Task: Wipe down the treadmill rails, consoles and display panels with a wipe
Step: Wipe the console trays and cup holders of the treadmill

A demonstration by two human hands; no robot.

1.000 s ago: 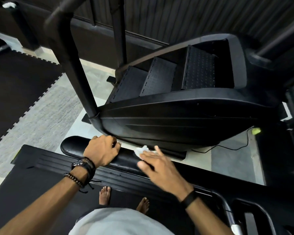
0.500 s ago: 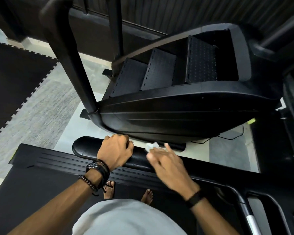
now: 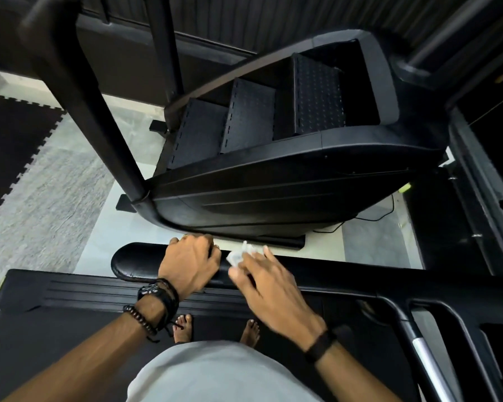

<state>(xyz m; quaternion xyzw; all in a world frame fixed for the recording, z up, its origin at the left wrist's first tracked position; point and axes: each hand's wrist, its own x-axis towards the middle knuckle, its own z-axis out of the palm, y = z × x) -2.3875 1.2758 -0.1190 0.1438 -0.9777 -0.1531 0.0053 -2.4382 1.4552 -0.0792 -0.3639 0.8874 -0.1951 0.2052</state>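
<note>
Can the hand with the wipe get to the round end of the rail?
Probably not yet. The left hand grips the rail between the right hand with the wipe and the rounded end, blocking a straight slide.

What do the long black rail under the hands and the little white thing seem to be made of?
The rail looks like padded vinyl or smooth plastic: glossy black with a soft sheen and a rounded end. The wipe, under the right hand, looks like thin paper or nonwoven cloth: white and crumpled. The left hand grips the rail.

Dim, soft overhead light; wide-angle edge warping, slight motion blur.
</note>
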